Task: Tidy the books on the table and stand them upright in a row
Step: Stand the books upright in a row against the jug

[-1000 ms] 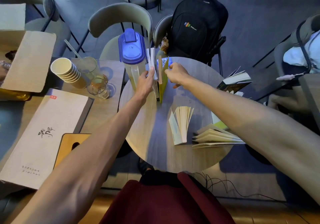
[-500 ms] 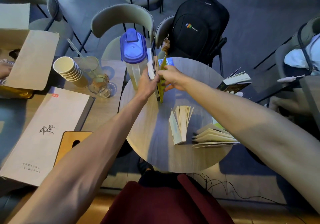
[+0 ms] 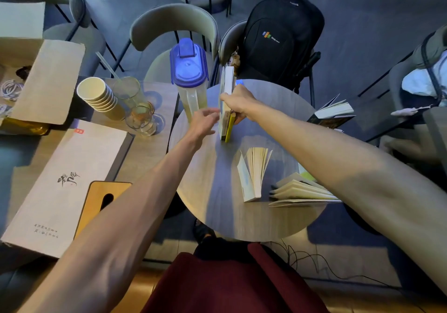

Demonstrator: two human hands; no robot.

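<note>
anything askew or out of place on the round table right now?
Yes. Two books are not in the upright row: one fanned-open book stands splayed mid-table, another splayed book lies open beside it. A third open book overhangs the table's right edge.

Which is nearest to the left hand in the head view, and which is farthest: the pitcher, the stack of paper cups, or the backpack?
From the left hand:
1. pitcher, just beyond the hand, at the round table's left edge.
2. stack of paper cups, farther left on the other table.
3. backpack, far off on a chair behind the round table.
</note>
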